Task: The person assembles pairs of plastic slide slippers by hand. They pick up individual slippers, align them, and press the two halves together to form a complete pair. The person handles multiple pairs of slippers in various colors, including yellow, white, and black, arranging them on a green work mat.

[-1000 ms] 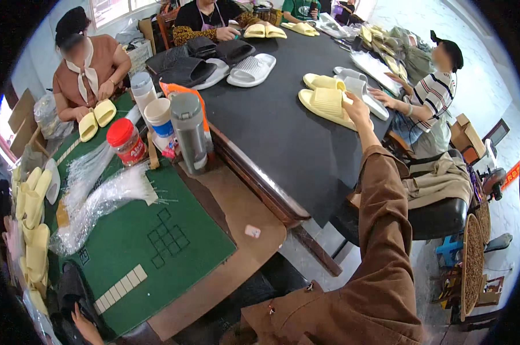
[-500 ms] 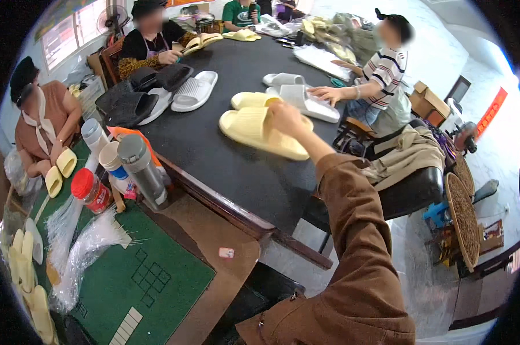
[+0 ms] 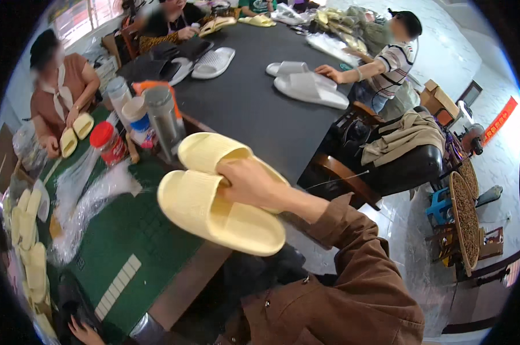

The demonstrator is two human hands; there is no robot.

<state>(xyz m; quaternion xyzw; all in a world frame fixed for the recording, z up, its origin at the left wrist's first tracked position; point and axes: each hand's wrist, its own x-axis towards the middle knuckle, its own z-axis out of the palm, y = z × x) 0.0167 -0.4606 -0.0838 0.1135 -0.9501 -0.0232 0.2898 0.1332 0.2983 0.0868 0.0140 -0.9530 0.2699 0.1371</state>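
Observation:
My right hand [image 3: 251,183] is closed on a pair of pale yellow slide slippers [image 3: 245,227], gripping them together at the straps. The pair is in the air over the near edge of the dark table and the corner of the green mat. At the lower left edge, my left hand [image 3: 84,332] shows only in part. Its fingers are apart and lie against a black object [image 3: 71,296] whose kind I cannot make out. Grey-white slides [image 3: 310,89] lie on the table, with a co-worker's hand [image 3: 329,73] touching them.
The dark table [image 3: 242,92] has white slides [image 3: 214,62] and black slippers [image 3: 156,63] at its left. A grey tumbler [image 3: 165,118] and a red-lidded jar [image 3: 107,144] stand by the green mat [image 3: 150,230]. Clear plastic bags [image 3: 87,213] lie there. Several people sit around.
My right hand has lifted the yellow slides off the dark table and brought them nearer and to the left. My left hand has come into view. The whole view has shifted.

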